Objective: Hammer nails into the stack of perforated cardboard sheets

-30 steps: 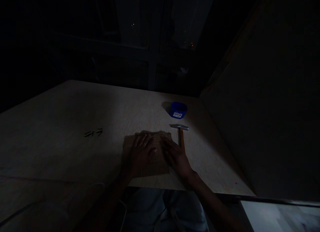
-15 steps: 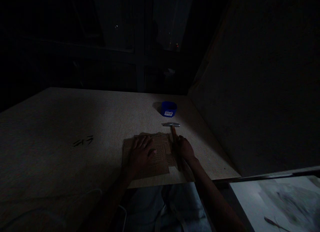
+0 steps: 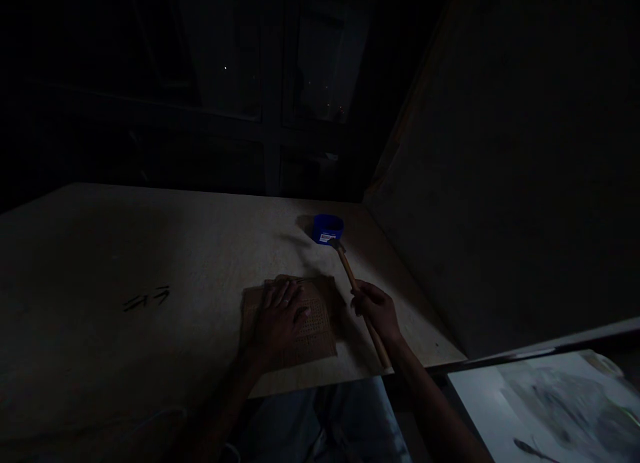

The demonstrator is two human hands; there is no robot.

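My left hand [image 3: 281, 320] lies flat with fingers spread on a stack of brown sheets [image 3: 320, 346], which carry a dark printed or woven-looking grid. In my right hand [image 3: 377, 310] is a hammer [image 3: 349, 268], gripped round its wooden handle and raised above the board. Its metal head points away from me and overlaps the front of a blue tub [image 3: 328, 227] in the view. The tub has a white label and stands on the board. The light is dim, so the sheets' material is hard to make out.
Several thin dark pieces [image 3: 147, 298] lie on the pale board [image 3: 215, 243] to the left. A dark upright panel [image 3: 500, 203] borders the right side. At lower right, a white surface [image 3: 475, 390] holds a thin tool [image 3: 533, 448]. Dark windows stand behind.
My right hand has lifted the hammer off the board and tilted it, its handle now showing below the hand. My left hand stays on the sheets. The view has shifted slightly.
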